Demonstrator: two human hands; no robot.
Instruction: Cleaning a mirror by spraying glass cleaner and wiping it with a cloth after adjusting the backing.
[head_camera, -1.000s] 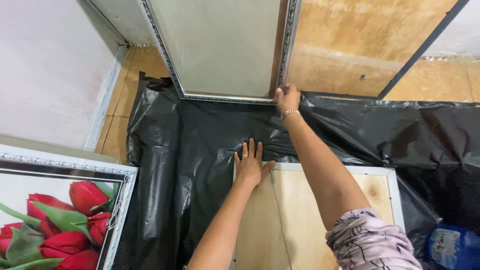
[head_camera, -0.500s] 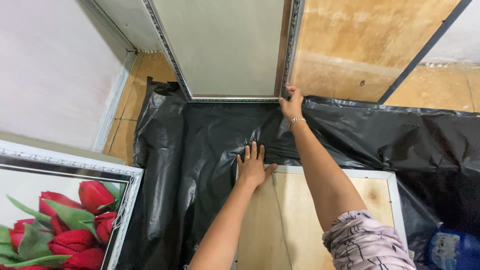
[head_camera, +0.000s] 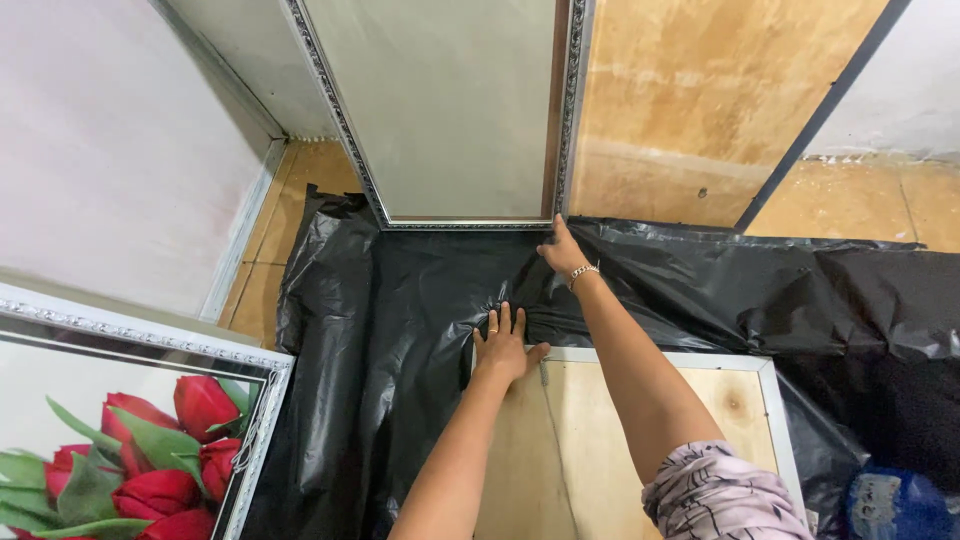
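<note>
— Where were the hands?

— The left hand (head_camera: 505, 345) lay flat, fingers (head_camera: 506, 322) spread and released, pressing the black plastic sheet (head_camera: 420, 330) at the top corner of the wooden-backed frame (head_camera: 640, 410) lying on the floor. The right hand (head_camera: 563, 255) reached further out, its fingers clenched on a fold of that sheet just below the silver-framed panel (head_camera: 450, 110) leaning on the wall.

— And the sheet itself?

— Spread over the floor, bunched between the two hands, with the frame lying on it.

— What looked risky?

— I judged the thin plastic could tear on the frame's hard corner if pulled tight there. The leaning panel stood touching the sheet's edge, so a tug could shift its foot. The rose picture (head_camera: 120, 440) on the left sat close too.
</note>
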